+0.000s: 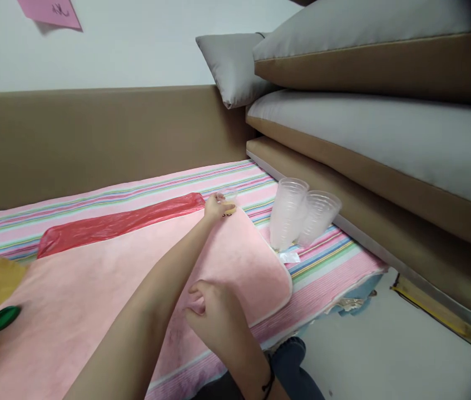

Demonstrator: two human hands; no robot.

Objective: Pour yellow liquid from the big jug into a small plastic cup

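Head view. Item: my left hand point(217, 208), arm stretched across the pink mat point(243, 255) to its far right corner; thumb and fingers closed about one clear plastic cup point(231, 194), partly hidden by the hand, at that corner. Item: my right hand point(216, 314), over the mat towards its near edge, fingers curled, thumb and forefinger narrowly apart with pink mat showing between; one dark cord bracelet point(268, 383) at the wrist. Item: two stacks of clear cups point(305, 214), side by side just outside the mat's right edge, on the striped cloth point(322, 272); I cannot tell whether they stand or lie. Item: one small clear packet point(289, 257), near the bottoms of the stacks, beside the mat's right edge. Item: one length of crumpled red plastic point(122, 225), laid along the mat's far edge. Item: one round green piece point(1, 319), lid or dish unclear, on the mat well to the left. Item: brown and grey cushions point(368, 122), piled beyond the cloth's right edge.
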